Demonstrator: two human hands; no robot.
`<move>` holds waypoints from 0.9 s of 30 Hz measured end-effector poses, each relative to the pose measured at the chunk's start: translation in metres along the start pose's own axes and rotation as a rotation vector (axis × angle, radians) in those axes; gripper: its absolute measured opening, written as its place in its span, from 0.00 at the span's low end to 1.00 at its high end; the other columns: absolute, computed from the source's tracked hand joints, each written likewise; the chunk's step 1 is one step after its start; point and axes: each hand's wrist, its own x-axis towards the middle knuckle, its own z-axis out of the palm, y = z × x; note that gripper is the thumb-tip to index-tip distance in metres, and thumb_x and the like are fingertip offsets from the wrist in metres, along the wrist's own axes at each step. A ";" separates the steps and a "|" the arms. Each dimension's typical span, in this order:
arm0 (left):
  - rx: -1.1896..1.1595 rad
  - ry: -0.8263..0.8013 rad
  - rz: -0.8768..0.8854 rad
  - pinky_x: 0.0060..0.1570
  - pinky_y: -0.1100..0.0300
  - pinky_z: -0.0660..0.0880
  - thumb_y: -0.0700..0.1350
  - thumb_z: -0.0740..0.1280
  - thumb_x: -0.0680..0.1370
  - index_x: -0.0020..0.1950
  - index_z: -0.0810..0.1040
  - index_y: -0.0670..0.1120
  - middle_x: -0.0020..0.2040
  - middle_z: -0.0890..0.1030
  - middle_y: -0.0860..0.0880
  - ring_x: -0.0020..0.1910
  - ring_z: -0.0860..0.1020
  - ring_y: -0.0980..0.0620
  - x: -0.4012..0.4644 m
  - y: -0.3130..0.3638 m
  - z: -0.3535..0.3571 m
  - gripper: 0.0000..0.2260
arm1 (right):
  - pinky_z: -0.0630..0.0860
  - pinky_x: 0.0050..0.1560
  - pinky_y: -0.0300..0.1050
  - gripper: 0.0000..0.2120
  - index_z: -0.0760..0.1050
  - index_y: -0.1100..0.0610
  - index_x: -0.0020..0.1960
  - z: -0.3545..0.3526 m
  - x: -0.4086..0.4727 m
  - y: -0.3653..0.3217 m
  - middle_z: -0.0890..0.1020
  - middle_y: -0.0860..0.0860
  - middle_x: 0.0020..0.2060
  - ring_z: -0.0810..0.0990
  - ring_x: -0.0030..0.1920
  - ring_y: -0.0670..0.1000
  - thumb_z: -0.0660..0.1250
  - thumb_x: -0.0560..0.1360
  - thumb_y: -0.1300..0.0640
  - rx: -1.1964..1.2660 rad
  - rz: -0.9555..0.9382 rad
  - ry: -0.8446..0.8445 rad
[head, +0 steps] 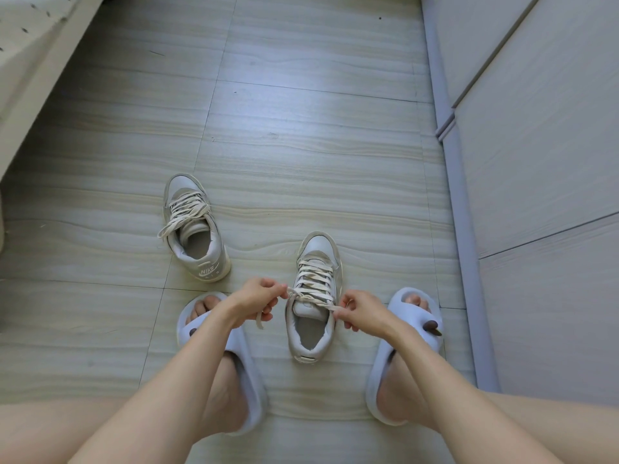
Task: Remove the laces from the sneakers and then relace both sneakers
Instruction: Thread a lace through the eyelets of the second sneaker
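Note:
Two pale grey sneakers with cream laces stand on the floor, toes pointing away. The near sneaker (315, 299) sits between my feet, laced up to the top eyelets. My left hand (259, 301) pinches the left lace end (258, 319), which hangs down past my fingers. My right hand (360, 313) pinches the right lace end (330, 308) beside the tongue. Both ends are pulled outward across the tongue. The other sneaker (196, 229) stands further off to the left, laced, its loose lace ends draped over its left side.
My feet wear pale blue slides, the left slide (231, 363) and the right slide (402, 356), flanking the near sneaker. A grey cabinet (536, 162) with a skirting edge runs along the right. Pale furniture (30, 61) fills the far left corner. The floor is wood-grain tile.

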 end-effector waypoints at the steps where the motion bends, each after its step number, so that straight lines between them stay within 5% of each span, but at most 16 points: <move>1: -0.005 0.038 0.006 0.26 0.65 0.69 0.47 0.62 0.80 0.40 0.77 0.43 0.30 0.66 0.49 0.27 0.64 0.54 0.001 -0.001 -0.001 0.12 | 0.66 0.27 0.34 0.08 0.70 0.53 0.39 -0.006 0.001 -0.001 0.77 0.48 0.26 0.71 0.25 0.44 0.66 0.75 0.60 0.063 -0.013 0.043; 5: 0.068 0.112 -0.009 0.24 0.64 0.63 0.46 0.65 0.79 0.38 0.78 0.43 0.32 0.67 0.49 0.27 0.63 0.53 -0.002 -0.006 -0.002 0.12 | 0.65 0.27 0.36 0.08 0.72 0.56 0.39 -0.025 -0.002 -0.003 0.75 0.52 0.25 0.68 0.25 0.47 0.66 0.75 0.65 0.383 0.001 0.120; 9: 0.104 0.115 -0.078 0.27 0.63 0.63 0.46 0.64 0.79 0.44 0.81 0.42 0.33 0.74 0.49 0.27 0.64 0.53 -0.002 -0.008 -0.005 0.10 | 0.68 0.30 0.35 0.07 0.76 0.59 0.39 -0.031 -0.007 0.000 0.76 0.53 0.29 0.69 0.28 0.47 0.67 0.74 0.67 0.543 0.062 -0.144; 13: 0.116 -0.063 -0.212 0.23 0.67 0.62 0.41 0.59 0.81 0.48 0.78 0.43 0.31 0.81 0.49 0.22 0.62 0.57 -0.003 -0.002 -0.018 0.08 | 0.71 0.33 0.34 0.04 0.80 0.59 0.40 -0.043 -0.004 -0.004 0.79 0.52 0.32 0.74 0.31 0.45 0.69 0.73 0.65 0.327 0.146 -0.301; 17: 0.139 -0.323 -0.164 0.25 0.68 0.61 0.42 0.61 0.80 0.53 0.81 0.47 0.35 0.81 0.52 0.24 0.61 0.58 -0.005 0.003 -0.022 0.09 | 0.74 0.38 0.36 0.07 0.82 0.58 0.48 -0.026 0.008 -0.012 0.81 0.53 0.34 0.79 0.36 0.49 0.67 0.72 0.63 -0.201 0.108 0.044; 20: -0.055 -0.224 0.018 0.27 0.68 0.62 0.42 0.64 0.79 0.57 0.81 0.45 0.36 0.76 0.52 0.26 0.62 0.58 -0.003 -0.004 -0.002 0.10 | 0.72 0.49 0.45 0.10 0.81 0.58 0.51 0.005 0.010 -0.018 0.82 0.57 0.48 0.78 0.51 0.58 0.63 0.75 0.60 -0.340 0.009 0.353; 23: -0.119 -0.008 0.176 0.27 0.67 0.63 0.39 0.64 0.78 0.59 0.80 0.43 0.33 0.75 0.53 0.26 0.63 0.58 0.002 -0.012 0.021 0.11 | 0.70 0.47 0.46 0.09 0.79 0.58 0.51 0.022 0.012 -0.020 0.81 0.54 0.48 0.78 0.51 0.56 0.64 0.76 0.55 -0.201 -0.040 0.504; 27: 0.053 0.171 0.359 0.28 0.72 0.64 0.40 0.66 0.77 0.57 0.82 0.45 0.31 0.79 0.59 0.26 0.69 0.63 0.013 -0.012 0.031 0.10 | 0.67 0.40 0.43 0.07 0.79 0.55 0.45 0.025 0.015 -0.022 0.77 0.47 0.33 0.76 0.41 0.52 0.70 0.72 0.52 0.128 -0.046 0.535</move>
